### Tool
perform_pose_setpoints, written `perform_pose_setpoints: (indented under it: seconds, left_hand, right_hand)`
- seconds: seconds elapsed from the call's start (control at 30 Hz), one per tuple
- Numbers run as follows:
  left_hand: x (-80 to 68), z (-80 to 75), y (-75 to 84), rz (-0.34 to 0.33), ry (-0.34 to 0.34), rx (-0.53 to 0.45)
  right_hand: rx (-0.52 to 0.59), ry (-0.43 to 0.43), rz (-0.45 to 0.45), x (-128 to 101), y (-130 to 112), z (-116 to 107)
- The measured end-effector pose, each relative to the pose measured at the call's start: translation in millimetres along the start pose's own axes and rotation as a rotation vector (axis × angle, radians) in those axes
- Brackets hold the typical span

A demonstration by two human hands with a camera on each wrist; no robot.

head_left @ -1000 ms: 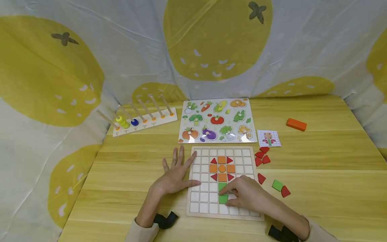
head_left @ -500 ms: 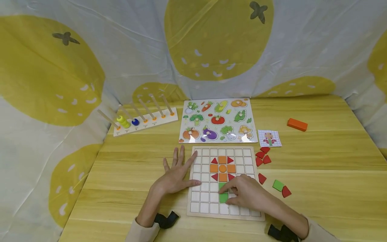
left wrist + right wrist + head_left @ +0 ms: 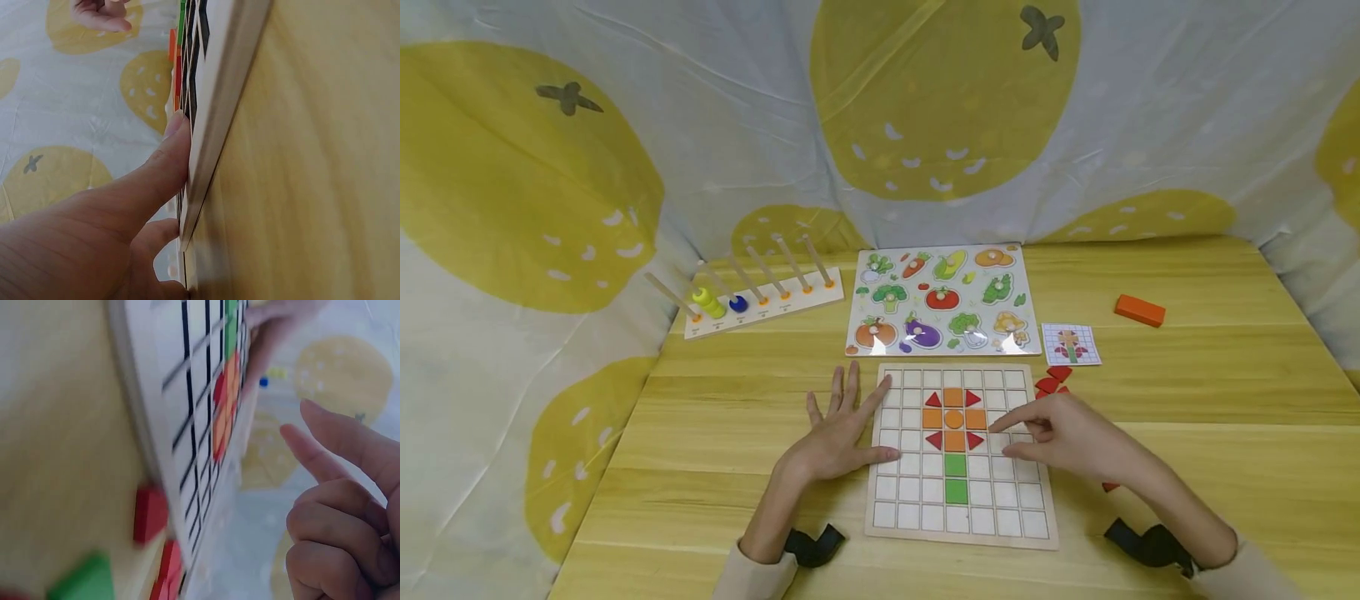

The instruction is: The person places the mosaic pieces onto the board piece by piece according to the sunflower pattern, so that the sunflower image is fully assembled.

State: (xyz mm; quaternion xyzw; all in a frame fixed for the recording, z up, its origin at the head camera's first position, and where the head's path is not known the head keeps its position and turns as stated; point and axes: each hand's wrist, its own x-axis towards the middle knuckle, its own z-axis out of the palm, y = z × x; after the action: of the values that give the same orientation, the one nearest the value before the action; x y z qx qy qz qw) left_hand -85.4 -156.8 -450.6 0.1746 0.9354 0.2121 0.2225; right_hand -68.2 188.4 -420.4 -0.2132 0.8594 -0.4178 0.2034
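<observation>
A wooden grid board [image 3: 907, 490] lies in front of me in the head view. On it, orange squares surround an orange circle [image 3: 953, 419], with red triangles [image 3: 934, 441] at the corners. Two green squares [image 3: 956, 491] run down below them. My left hand [image 3: 831, 442] rests spread at the board's left edge, thumb [image 3: 177, 134] and index finger touching it. Over the right side of the board hovers my right hand [image 3: 1067, 433], index finger and thumb apart, other fingers curled, nothing between them. In the right wrist view a green tile [image 3: 84, 581] lies on the table.
Red quarter-round pieces [image 3: 1060, 374] lie right of the board, partly hidden by my right hand. Above them are a printed pattern card [image 3: 1071, 344] and an orange block [image 3: 1139, 310]. Behind the board sit a vegetable puzzle [image 3: 977, 305] and a peg stand [image 3: 801, 302].
My right hand has lifted off the green squares and moved right and away from me, uncovering both squares and a red triangle. The left hand stays in place.
</observation>
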Motion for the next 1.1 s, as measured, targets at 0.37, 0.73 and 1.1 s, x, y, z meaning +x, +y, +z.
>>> perform_pose_setpoints:
  seconds: [0.37, 0.73, 1.1]
  left_hand:
    - [-1.2, 1.0, -0.2, -0.001, 0.004, -0.005]
    - [0.1, 0.3, 0.3, -0.001, -0.005, -0.003]
    - [0.0, -0.1, 1.5, 0.003, -0.004, -0.008]
  right_hand:
    - [0.050, 0.039, 0.069, -33.7, 63.0, -46.1]
    - [0.078, -0.087, 0.114, -34.5, 85.8, -48.8]
    - [0.055, -0.034, 0.061, -24.7, 90.8, -57.7]
